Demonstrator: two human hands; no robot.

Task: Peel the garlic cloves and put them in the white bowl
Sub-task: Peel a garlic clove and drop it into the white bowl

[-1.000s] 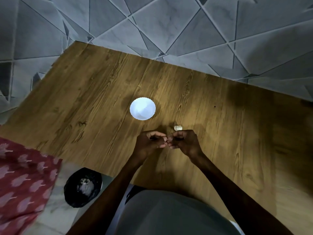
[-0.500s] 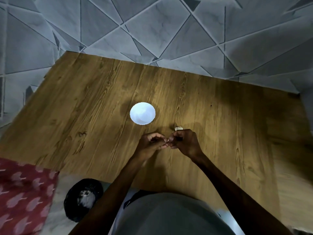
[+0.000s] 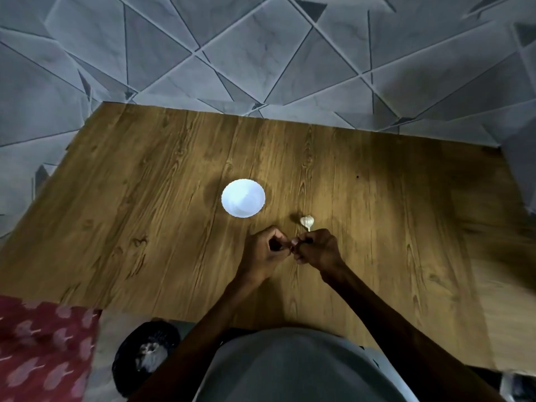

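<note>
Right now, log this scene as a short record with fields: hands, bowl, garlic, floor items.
left hand: fingers curled, fingertips meeting the other hand's above the table
right hand: fingers curled likewise; anything pinched between them is hidden
white bowl: on the wooden table; inside washed out, no cloves discernible
garlic bulb: lying on the table right of the bowl, apart from it, just beyond the right hand
black bin: on the floor, lower left, pale scraps inside
red patterned cloth: beside the bin
</note>
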